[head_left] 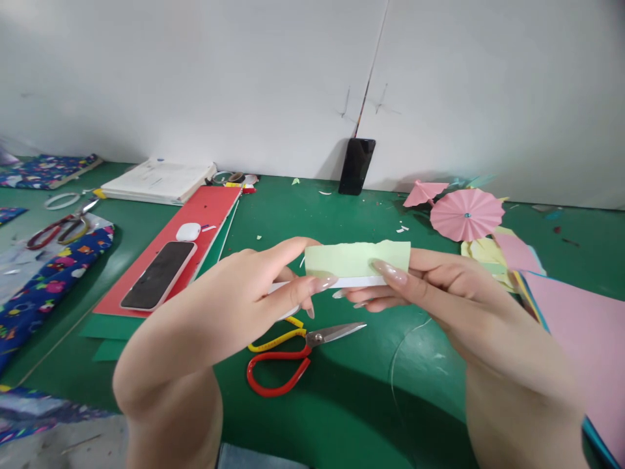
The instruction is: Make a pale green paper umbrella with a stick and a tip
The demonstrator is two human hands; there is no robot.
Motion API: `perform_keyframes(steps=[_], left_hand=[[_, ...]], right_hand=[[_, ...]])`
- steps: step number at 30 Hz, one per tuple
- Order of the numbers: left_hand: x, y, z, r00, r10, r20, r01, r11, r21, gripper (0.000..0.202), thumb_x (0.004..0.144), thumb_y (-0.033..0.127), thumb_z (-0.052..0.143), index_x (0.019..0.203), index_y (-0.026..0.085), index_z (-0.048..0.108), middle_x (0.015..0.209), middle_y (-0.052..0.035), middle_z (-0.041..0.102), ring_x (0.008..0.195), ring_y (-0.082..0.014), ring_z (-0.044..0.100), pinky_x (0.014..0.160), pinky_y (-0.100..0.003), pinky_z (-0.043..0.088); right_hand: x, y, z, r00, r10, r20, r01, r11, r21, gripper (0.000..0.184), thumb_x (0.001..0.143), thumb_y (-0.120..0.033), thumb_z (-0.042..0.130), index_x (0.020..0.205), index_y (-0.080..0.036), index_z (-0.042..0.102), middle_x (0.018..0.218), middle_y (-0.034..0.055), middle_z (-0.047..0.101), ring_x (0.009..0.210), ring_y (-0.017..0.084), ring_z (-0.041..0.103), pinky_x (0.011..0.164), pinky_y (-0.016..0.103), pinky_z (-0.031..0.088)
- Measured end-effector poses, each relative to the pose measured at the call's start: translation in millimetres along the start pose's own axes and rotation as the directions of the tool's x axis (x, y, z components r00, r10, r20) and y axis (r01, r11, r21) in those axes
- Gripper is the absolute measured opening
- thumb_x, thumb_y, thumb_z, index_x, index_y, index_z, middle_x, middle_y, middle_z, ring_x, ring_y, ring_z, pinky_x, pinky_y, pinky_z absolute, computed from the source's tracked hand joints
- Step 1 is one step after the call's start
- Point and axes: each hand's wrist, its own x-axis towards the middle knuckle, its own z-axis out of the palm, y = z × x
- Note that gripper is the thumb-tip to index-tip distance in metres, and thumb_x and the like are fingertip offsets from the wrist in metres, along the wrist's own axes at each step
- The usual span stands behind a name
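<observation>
A light green paper strip (359, 258) is stretched level between my two hands above the table. Its upper edge is uneven, and a white band runs along its lower edge. My left hand (258, 286) pinches the left end, with the thumb in front. At the right end, my right hand (454, 286) grips the strip, its thumb on the front and its fingers behind and below. Just under the hands lie scissors (312, 337) with one red and one yellow handle loop, blades pointing right.
A pink-framed phone (159, 275) and white case (188, 232) rest on red card (215, 205). Another phone (357, 166) leans against the wall. Pink paper umbrellas (467, 215) stand at the back right, near coloured sheets (581, 326). More scissors (63, 228) lie left.
</observation>
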Motion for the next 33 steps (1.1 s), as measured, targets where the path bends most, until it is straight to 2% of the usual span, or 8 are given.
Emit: perform_keyframes(steps=[4,8,12,18,21,27,33], left_hand=[[-1.7,1.3,0.2,1.000,-0.008,0.013,0.008,1.000,0.005,0.032,0.092,0.052,0.041,0.109,0.027,0.049,0.063,0.0049,0.059,0.049,-0.0098,0.052,0.039,-0.016,0.034],[-2.7,4.2,-1.3,1.000,-0.005,0.019,0.005,1.000,-0.003,0.029,0.093,0.052,0.038,0.106,0.029,0.048,0.070,0.0044,0.059,0.057,-0.0101,0.054,0.045,-0.015,0.039],[-1.6,4.2,-1.5,1.000,-0.005,0.016,0.005,1.000,-0.017,0.026,0.092,0.052,0.039,0.102,0.028,0.047,0.063,0.0060,0.053,0.052,-0.0093,0.050,0.043,-0.015,0.036],[-2.8,1.4,0.3,1.000,-0.004,-0.018,0.004,1.000,0.010,0.035,0.091,0.051,0.039,0.071,0.022,0.037,0.055,0.0061,0.036,0.045,-0.0081,0.035,0.035,-0.017,0.025],[-3.7,2.4,-0.2,1.000,0.014,-0.001,-0.014,1.000,-0.012,0.034,0.092,0.045,0.039,0.069,0.021,0.042,0.055,0.0054,0.041,0.045,-0.0078,0.037,0.036,-0.017,0.026],[-4.7,7.3,-2.8,0.989,0.145,-0.025,-0.147,0.984,-0.103,0.026,0.094,0.032,0.044,0.072,0.022,0.055,0.057,0.0073,0.050,0.047,-0.0049,0.043,0.041,-0.013,0.031],[-7.1,5.6,-2.5,0.993,0.113,0.045,-0.106,0.986,-0.126,0.026,0.096,0.032,0.040,0.081,0.025,0.060,0.069,0.0077,0.061,0.049,-0.0044,0.046,0.046,-0.013,0.035]], right_hand=[[-2.1,-0.2,0.2,1.000,-0.018,-0.003,0.018,1.000,-0.003,0.017,0.092,-0.027,0.055,0.097,-0.026,0.072,0.092,-0.0009,0.075,0.086,0.012,0.071,0.079,0.016,0.057],[-2.9,-0.9,1.0,1.000,-0.028,-0.008,0.028,0.999,-0.016,0.018,0.092,-0.026,0.055,0.096,-0.024,0.072,0.091,0.0010,0.075,0.085,0.013,0.071,0.078,0.017,0.058],[-3.2,-1.6,1.0,0.999,-0.042,-0.006,0.042,0.999,-0.001,0.017,0.092,-0.025,0.056,0.096,-0.023,0.072,0.092,0.0016,0.075,0.085,0.014,0.072,0.077,0.017,0.058],[-3.6,-1.6,0.0,0.999,-0.052,0.016,0.052,0.998,0.026,0.017,0.091,-0.025,0.056,0.094,-0.029,0.073,0.089,-0.0023,0.076,0.084,0.013,0.072,0.076,0.016,0.059],[-4.6,-2.2,-0.3,0.998,-0.052,0.018,0.052,0.998,0.022,0.017,0.091,-0.026,0.056,0.094,-0.029,0.073,0.088,-0.0024,0.076,0.083,0.013,0.072,0.075,0.016,0.059],[-6.7,-4.6,-0.9,0.999,-0.039,0.012,0.039,0.999,0.036,0.016,0.091,-0.027,0.056,0.093,-0.024,0.072,0.087,0.0006,0.076,0.083,0.013,0.072,0.075,0.017,0.059],[-4.3,-5.4,-2.4,0.999,-0.027,0.045,0.028,1.000,-0.005,0.018,0.091,-0.030,0.055,0.094,-0.026,0.072,0.088,0.0012,0.075,0.083,0.013,0.072,0.075,0.019,0.059]])
